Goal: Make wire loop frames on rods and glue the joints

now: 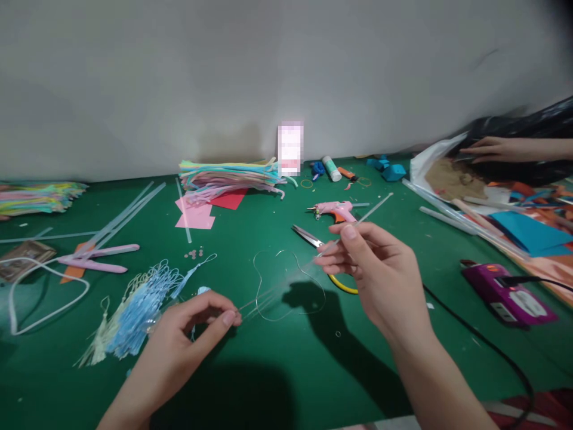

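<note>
A thin clear strand [293, 278], blurred in the middle, stretches between my two hands above the green table. My left hand [203, 325] is closed, its thumb and fingertips pinching the lower end. My right hand [376, 266] pinches the other end, and a pale thin length sticks out past its fingers to the upper right. Below lies a loose loop of fine wire or thread [257, 292]. Scissors [307, 236] with yellow handles are partly hidden behind my right hand. Blue tassels [138, 316] lie left of my left hand.
A pink glue gun [335, 210] lies beyond my right hand. Fuzzy pipe cleaners [233, 176] are piled by the wall near pink paper [196, 214]. A purple power strip [508, 295] with a black cord sits at right. Another person's hand [501, 149] reaches over a bag.
</note>
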Tool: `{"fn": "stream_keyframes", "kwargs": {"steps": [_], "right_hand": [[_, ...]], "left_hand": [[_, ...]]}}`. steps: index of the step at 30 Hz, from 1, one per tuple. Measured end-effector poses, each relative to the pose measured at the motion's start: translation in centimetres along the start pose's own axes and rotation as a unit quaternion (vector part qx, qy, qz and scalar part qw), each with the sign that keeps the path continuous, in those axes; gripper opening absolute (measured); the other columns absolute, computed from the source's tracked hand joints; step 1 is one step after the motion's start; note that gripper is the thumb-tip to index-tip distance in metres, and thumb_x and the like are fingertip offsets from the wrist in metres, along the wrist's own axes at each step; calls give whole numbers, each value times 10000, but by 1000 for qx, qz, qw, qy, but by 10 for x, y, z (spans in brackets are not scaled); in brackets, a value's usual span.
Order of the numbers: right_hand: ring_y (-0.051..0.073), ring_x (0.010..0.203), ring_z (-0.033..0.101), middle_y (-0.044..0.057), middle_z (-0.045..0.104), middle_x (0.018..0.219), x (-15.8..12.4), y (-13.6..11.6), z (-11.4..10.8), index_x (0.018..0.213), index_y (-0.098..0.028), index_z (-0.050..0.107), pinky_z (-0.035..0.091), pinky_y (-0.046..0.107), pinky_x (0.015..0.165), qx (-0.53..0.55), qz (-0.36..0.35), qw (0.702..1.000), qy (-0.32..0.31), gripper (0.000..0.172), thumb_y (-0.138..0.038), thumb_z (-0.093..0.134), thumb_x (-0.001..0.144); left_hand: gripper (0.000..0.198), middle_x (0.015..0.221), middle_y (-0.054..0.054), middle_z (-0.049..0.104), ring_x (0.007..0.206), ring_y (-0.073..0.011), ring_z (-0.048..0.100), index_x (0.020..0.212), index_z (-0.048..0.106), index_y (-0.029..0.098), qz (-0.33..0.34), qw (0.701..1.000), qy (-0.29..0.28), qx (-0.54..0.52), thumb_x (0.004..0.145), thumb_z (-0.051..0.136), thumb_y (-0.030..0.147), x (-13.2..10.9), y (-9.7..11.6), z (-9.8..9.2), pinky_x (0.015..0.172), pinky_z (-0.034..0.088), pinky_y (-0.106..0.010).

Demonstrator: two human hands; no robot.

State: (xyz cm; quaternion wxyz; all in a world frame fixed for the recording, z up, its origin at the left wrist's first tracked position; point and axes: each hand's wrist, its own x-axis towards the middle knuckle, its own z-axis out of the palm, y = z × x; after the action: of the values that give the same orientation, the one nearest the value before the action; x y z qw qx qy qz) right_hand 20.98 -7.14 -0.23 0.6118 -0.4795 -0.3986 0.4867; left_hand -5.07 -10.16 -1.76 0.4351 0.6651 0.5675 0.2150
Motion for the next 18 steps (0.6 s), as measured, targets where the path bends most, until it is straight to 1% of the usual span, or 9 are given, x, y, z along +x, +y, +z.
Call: {"fn": "stream_keyframes", "kwargs": {"steps": [3, 6, 8, 10, 14, 18], "right_hand": [[126, 586, 708, 6, 729, 691, -1, -2, 0, 844, -222, 690, 578, 182, 513, -14, -16, 1000, 7, 175, -394, 660, 846], [129, 580, 706, 6, 728, 677, -3, -3, 1, 847, -225, 696, 587, 194, 523, -36, -25, 999, 9, 180, -400, 656, 846], [130, 566, 702, 5, 727, 664, -4, -5, 2, 847, -224, 703, 593, 203, 528, -49, -19, 999, -2, 182, -401, 660, 842], [130, 552, 699, 4, 726, 656, -6, -6, 4, 845, -222, 708, 598, 210, 533, -57, -6, 998, -21, 175, -392, 668, 836], [126, 560, 698, 5, 725, 640, -7, -7, 8, 833, -210, 710, 586, 194, 522, -68, 13, 995, -70, 167, -374, 679, 826], [123, 562, 688, 5, 714, 619, -6, -4, 10, 820, -195, 706, 565, 183, 500, -98, 15, 990, -96, 179, -372, 681, 819]], "left_hand": [[192, 838, 7, 716, 776, -156, 661, 839, 663, 259, 29, 998, -3, 53, 886, 553, 409, 6, 8, 3, 666, 472, -228], [160, 842, 21, 712, 779, -151, 654, 864, 676, 271, 63, 995, -28, 75, 886, 559, 378, 14, 22, 10, 695, 477, -230], [156, 873, 26, 711, 802, -148, 654, 896, 683, 283, 68, 995, -31, 60, 886, 563, 381, 20, 33, 16, 687, 481, -221], [154, 882, 29, 710, 807, -140, 656, 903, 686, 283, 66, 997, -25, 18, 883, 574, 387, 25, 41, 23, 659, 485, -203], [109, 834, 41, 702, 761, -116, 655, 876, 686, 265, 89, 994, -18, -60, 870, 611, 345, 34, 54, 35, 643, 485, -182], [82, 753, 58, 675, 688, -89, 624, 812, 664, 234, 119, 991, -20, -51, 869, 611, 261, 38, 60, 39, 622, 455, -169]]}}
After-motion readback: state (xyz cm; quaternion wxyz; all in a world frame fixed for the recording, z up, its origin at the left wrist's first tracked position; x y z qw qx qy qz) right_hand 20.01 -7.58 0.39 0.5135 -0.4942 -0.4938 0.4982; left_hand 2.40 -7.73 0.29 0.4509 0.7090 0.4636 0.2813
